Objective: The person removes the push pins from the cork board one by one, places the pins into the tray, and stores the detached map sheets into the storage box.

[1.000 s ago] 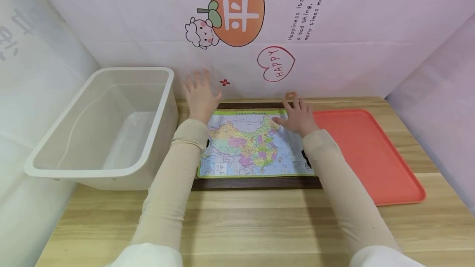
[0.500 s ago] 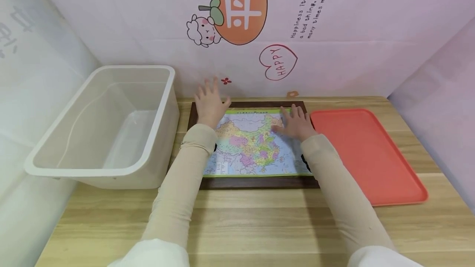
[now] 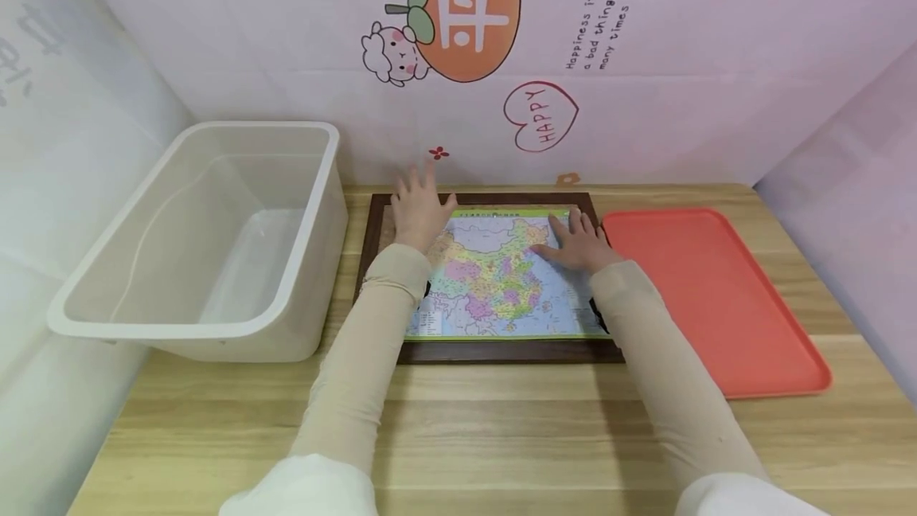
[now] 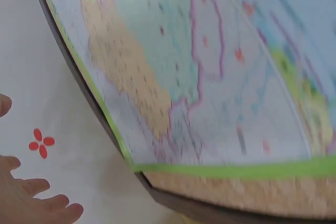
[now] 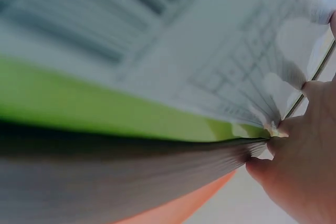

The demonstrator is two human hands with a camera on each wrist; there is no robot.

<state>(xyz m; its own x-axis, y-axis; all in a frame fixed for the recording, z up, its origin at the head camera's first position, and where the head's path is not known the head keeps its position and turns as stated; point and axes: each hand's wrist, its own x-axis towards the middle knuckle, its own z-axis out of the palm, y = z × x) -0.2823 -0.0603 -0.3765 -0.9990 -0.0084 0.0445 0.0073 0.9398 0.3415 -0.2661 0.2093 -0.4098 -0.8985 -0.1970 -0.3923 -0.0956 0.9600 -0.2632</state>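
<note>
A printed map of China with a green border [image 3: 487, 285] lies on a dark-framed cork board [image 3: 501, 352] on the table. My left hand [image 3: 419, 213] is spread over the board's upper left part, fingers towards the wall. In the left wrist view, its fingertips show beside the board, and a strip of cork [image 4: 231, 192] runs along the map's green edge. My right hand [image 3: 582, 244] lies at the map's upper right corner with fingers spread. In the right wrist view, its fingertips touch the corner of the map. Neither hand grips anything visible.
A white plastic bin [image 3: 308, 205] stands left of the board. A flat red tray [image 3: 709, 301] lies close to its right. Behind rises a wall covering [image 3: 286, 38] with printed drawings.
My left hand has moved right and slightly down, over the board's upper left part. My right hand has lowered onto the upper right corner of the map.
</note>
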